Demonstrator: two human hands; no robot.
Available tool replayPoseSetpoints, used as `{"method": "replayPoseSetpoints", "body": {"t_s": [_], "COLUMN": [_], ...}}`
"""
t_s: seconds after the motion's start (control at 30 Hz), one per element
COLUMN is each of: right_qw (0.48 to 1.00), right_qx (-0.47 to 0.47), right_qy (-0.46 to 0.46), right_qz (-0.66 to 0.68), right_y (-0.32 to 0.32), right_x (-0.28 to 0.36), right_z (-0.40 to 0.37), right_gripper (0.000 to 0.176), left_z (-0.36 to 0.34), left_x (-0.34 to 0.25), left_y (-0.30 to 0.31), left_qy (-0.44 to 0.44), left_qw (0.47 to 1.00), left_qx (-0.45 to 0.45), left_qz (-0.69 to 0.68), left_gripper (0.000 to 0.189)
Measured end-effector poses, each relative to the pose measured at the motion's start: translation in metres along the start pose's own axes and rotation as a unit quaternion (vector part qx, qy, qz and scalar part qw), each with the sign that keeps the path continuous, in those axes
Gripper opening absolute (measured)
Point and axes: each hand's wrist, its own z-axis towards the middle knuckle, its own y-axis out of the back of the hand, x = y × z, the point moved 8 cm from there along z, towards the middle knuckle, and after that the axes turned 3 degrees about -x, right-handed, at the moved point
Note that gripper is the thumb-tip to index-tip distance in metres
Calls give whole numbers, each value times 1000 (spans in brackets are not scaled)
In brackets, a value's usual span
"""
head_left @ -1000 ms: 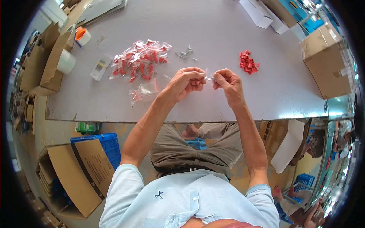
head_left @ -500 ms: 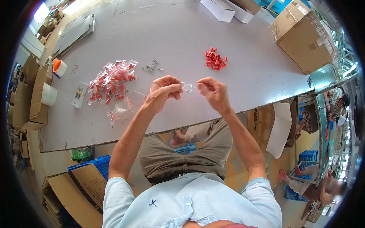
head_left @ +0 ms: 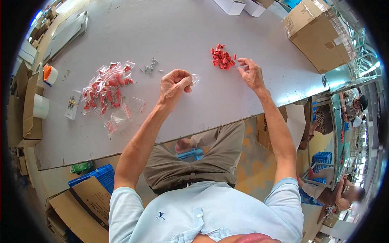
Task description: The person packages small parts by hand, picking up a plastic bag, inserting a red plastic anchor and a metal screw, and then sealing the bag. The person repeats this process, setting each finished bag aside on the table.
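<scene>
Pinched in my left hand (head_left: 175, 84) is a small clear plastic bag (head_left: 195, 79), sticking out past the fingertips over the table. My right hand (head_left: 252, 74) has its fingers apart and holds nothing. It is just right of a pile of short red tube-like pieces (head_left: 223, 57), not touching them. Left of my left hand lie several small screws or similar metal pins (head_left: 150, 67). Farther left is a heap of clear bags with red pieces inside (head_left: 106, 87). Flat bags (head_left: 137, 104) lie at its near side.
A barcoded clear case (head_left: 73, 105) and an orange tape roll (head_left: 50, 75) are at the left, beside an open carton (head_left: 32, 117). A large cardboard box (head_left: 318, 38) stands at the back right, white boxes (head_left: 231, 6) at the back. Other people (head_left: 344, 194) sit at the right.
My right hand has moved away from the clear bag, right and up toward the red pieces, with its fingers opening. My left hand still holds the bag. The head view has shifted slightly.
</scene>
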Motion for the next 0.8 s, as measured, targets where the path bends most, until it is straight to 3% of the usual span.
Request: {"method": "replayPoseSetpoints", "body": {"t_s": [0.23, 0.43, 0.53, 0.73, 0.8], "right_qw": [993, 988, 993, 990, 997], "right_qx": [85, 120, 108, 120, 65], "right_qy": [56, 77, 52, 34, -38], "right_qz": [-66, -62, -21, -70, 12], "right_y": [-13, -25, -25, -17, -4], "right_x": [3, 7, 3, 19, 31], "right_z": [29, 35, 36, 30, 18], "right_gripper": [37, 29, 21, 13, 14], "left_z": [3, 5, 5, 3, 1], "left_x": [1, 2, 1, 0, -2], "left_y": [-2, -5, -7, -5, -3], "left_qy": [9, 13, 12, 13, 22], "left_qw": [1000, 1000, 999, 999, 999], "left_qx": [14, 17, 22, 5, -2], "left_qz": [5, 22, 23, 36, 36], "left_gripper": [10, 11, 11, 13, 15]}}
